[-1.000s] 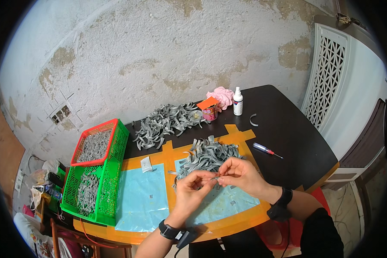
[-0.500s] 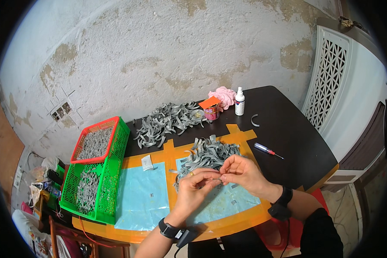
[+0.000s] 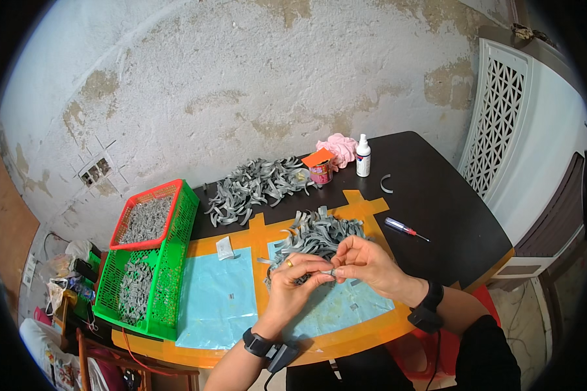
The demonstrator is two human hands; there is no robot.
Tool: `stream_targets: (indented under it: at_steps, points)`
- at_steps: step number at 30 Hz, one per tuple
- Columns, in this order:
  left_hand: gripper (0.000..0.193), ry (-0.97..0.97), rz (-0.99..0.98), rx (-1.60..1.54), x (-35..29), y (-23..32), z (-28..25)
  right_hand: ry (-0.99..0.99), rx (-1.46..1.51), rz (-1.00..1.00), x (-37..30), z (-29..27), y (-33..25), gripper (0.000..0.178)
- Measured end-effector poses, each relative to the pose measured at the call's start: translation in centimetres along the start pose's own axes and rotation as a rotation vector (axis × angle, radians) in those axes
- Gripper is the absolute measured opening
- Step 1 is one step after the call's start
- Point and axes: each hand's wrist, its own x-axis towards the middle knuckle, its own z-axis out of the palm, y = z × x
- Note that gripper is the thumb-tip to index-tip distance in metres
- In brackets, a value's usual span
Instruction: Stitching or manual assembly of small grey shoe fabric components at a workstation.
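My left hand (image 3: 296, 279) and my right hand (image 3: 376, 266) meet fingertip to fingertip over the near part of the table. Pinched between them is a small grey piece (image 3: 329, 272), mostly covered by the fingers. Both hands are closed in a pinch at its ends. Just beyond them lies a heap of curved grey strips (image 3: 323, 231), partly hidden by my hands. Beneath is a light blue sheet (image 3: 319, 319) held down by orange tape, with a few tiny grey bits on it.
A second heap of grey strips (image 3: 257, 186) lies farther back. At left, a green basket (image 3: 169, 287) and a red basket (image 3: 116, 228) hold small grey pieces. A screwdriver (image 3: 404, 227), a white bottle (image 3: 363, 159), a pink cloth (image 3: 338, 148) and a tin (image 3: 321, 173) stand or lie around.
My hands stay in nearly the same place, still pinching the small piece, with only slight finger movement. The view has shifted a little.
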Motion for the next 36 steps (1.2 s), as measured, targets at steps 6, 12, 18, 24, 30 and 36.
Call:
stream_targets:
  at_steps: [6, 12, 18, 24, 30, 36]
  points:
    - [0.019, 0.010, 0.089, 0.040, -0.04, 0.06, 0.03, -0.013, 0.017, 0.014, -0.07, 0.31, -0.05, 0.023]
    - [0.020, 0.049, 0.110, 0.051, -0.01, 0.16, 0.27, -0.001, 0.022, -0.025, -0.24, 0.71, 0.29, 0.022]
    - [0.020, 0.058, 0.099, 0.024, -0.16, 0.32, 0.33, -0.006, -0.030, -0.107, -0.37, 0.89, 0.74, 0.020]
    - [0.020, 0.056, 0.051, -0.095, -0.32, -0.14, 0.24, -0.056, 0.020, -0.102, -0.22, 0.90, 0.45, 0.018]
    - [0.019, 0.053, 0.034, -0.129, -0.37, -0.20, 0.19, -0.047, 0.026, -0.071, -0.20, 0.82, 0.63, 0.018]
    - [0.019, 0.052, 0.025, -0.127, -0.36, 0.00, 0.30, -0.054, 0.053, -0.086, -0.31, 0.93, 0.86, 0.016]
